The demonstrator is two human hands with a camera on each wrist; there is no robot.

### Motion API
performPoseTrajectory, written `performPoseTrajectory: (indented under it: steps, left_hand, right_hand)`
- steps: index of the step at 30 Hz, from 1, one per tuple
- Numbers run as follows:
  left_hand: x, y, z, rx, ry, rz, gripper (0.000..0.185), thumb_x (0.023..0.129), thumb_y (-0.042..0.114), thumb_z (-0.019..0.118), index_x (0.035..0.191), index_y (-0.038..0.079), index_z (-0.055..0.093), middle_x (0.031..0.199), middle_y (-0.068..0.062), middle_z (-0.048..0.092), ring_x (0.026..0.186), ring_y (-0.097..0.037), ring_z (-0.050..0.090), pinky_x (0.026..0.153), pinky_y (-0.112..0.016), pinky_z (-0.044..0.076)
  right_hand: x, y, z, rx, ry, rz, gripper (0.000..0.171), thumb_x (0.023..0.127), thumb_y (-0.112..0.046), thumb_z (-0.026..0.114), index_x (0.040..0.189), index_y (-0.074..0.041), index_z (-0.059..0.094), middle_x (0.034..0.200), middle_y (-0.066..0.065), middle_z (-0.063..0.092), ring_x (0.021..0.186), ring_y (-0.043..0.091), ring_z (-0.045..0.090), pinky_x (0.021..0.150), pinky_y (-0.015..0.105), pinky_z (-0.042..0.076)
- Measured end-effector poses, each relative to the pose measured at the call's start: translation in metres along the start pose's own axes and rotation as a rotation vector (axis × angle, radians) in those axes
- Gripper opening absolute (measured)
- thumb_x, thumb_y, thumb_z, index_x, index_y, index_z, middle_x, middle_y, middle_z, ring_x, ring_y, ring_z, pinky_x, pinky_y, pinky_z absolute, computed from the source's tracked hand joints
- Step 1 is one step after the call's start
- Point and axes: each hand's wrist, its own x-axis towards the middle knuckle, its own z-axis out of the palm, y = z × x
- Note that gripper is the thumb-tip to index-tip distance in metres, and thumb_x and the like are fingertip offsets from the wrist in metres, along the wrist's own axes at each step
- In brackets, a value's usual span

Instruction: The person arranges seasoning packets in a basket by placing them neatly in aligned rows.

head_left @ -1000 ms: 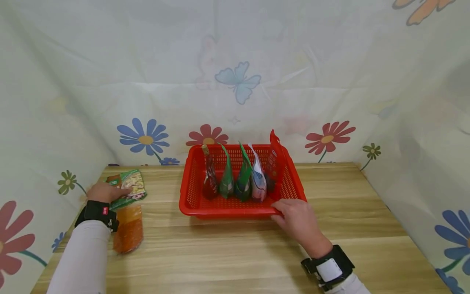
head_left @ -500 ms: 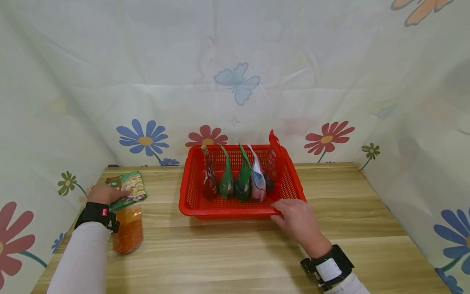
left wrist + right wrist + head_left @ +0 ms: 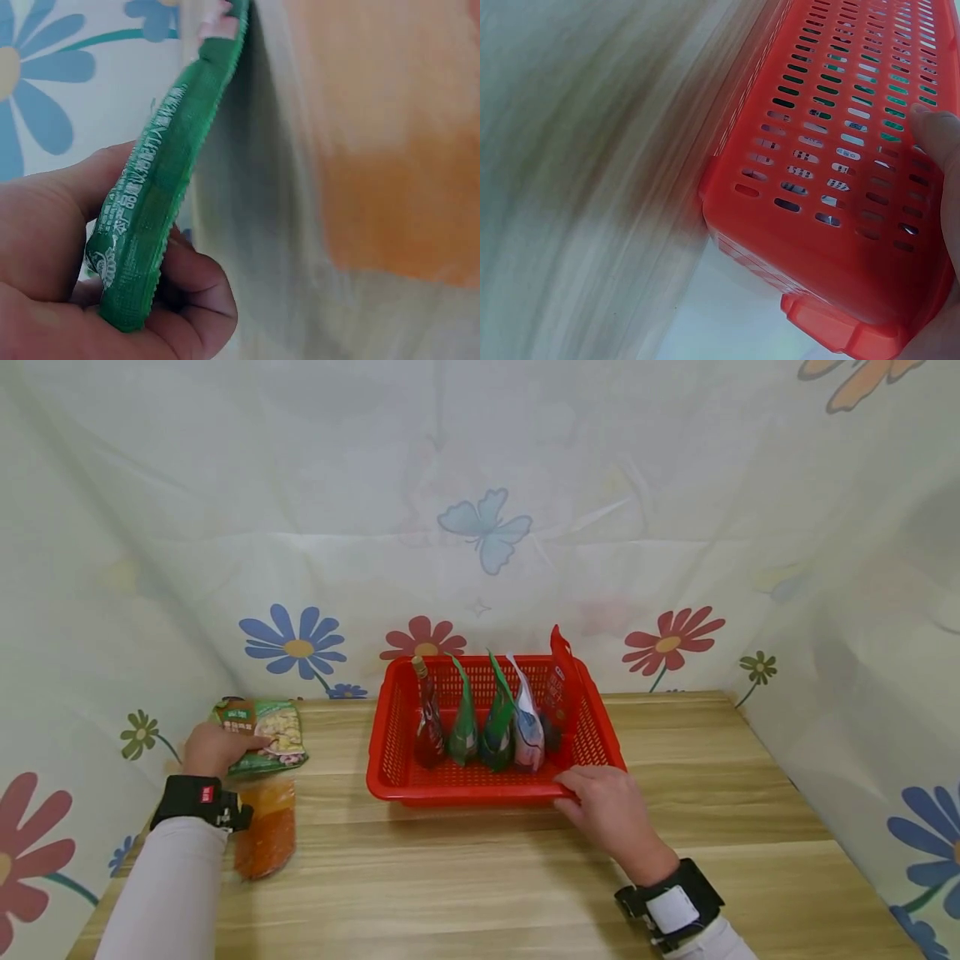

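While the left hand [image 3: 213, 747] pinches a flat green plastic food packet [image 3: 264, 735] by its edge — thumb on one face, fingers curled under the other — the packet sits just above the left end of the wooden desk [image 3: 480, 877]. Below it lies an orange sachet [image 3: 264, 831]. The right hand [image 3: 611, 814] grips the near right rim of the red slotted plastic basket [image 3: 390, 752], where five pouches [image 3: 495, 727] stand upright in a row.
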Motion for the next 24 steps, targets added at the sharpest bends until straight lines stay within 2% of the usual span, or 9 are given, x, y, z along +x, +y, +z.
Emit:
performPoseTrajectory:
  steps: [4, 9, 18, 21, 24]
  left_hand:
    - [-0.001, 0.004, -0.002, -0.131, -0.024, 0.048, 0.081, 0.089, 0.033, 0.078, 0.14, -0.019, 0.043, 0.136, -0.037, 0.052, 0.111, -0.044, 0.054, 0.097, -0.053, 0.049]
    - [-0.006, 0.015, -0.006, -0.197, -0.067, 0.128, 0.074, 0.094, 0.027, 0.073, 0.146, -0.013, 0.039, 0.14, -0.035, 0.051, 0.115, -0.043, 0.054, 0.095, -0.05, 0.05]
    - [-0.033, 0.043, -0.017, -0.182, -0.051, 0.19, 0.066, 0.097, 0.039, 0.069, 0.138, -0.011, 0.052, 0.134, -0.031, 0.06, 0.104, -0.034, 0.06, 0.075, -0.033, 0.048]
    - [-0.046, 0.051, -0.02, -0.168, -0.04, 0.236, 0.068, 0.096, 0.044, 0.068, 0.135, -0.01, 0.055, 0.13, -0.031, 0.062, 0.1, -0.032, 0.061, 0.069, -0.029, 0.048]
    - [-0.063, 0.06, -0.022, -0.136, 0.003, 0.298, 0.066, 0.096, 0.045, 0.068, 0.13, -0.01, 0.058, 0.123, -0.031, 0.066, 0.096, -0.033, 0.064, 0.066, -0.027, 0.049]
  right_hand:
    - [0.0, 0.001, 0.0, 0.006, -0.005, 0.007, 0.036, 0.071, -0.031, 0.095, 0.1, -0.015, 0.081, 0.094, 0.001, 0.08, 0.084, 0.019, 0.075, 0.08, 0.042, 0.063]
    - [0.0, 0.001, 0.0, 0.01, -0.012, 0.008, 0.036, 0.072, -0.031, 0.094, 0.101, -0.015, 0.08, 0.094, 0.001, 0.08, 0.085, 0.019, 0.075, 0.081, 0.042, 0.063]
    - [0.0, 0.0, -0.001, 0.008, -0.014, 0.007, 0.036, 0.072, -0.032, 0.094, 0.101, -0.015, 0.08, 0.094, 0.002, 0.08, 0.085, 0.019, 0.076, 0.082, 0.042, 0.063]
    - [0.0, 0.0, -0.001, 0.005, -0.01, 0.002, 0.036, 0.072, -0.032, 0.094, 0.101, -0.015, 0.08, 0.094, 0.002, 0.08, 0.085, 0.018, 0.076, 0.081, 0.042, 0.063]
    - [0.0, 0.0, 0.0, 0.004, -0.005, -0.003, 0.036, 0.072, -0.032, 0.094, 0.101, -0.016, 0.08, 0.094, 0.001, 0.08, 0.085, 0.018, 0.075, 0.081, 0.041, 0.063]
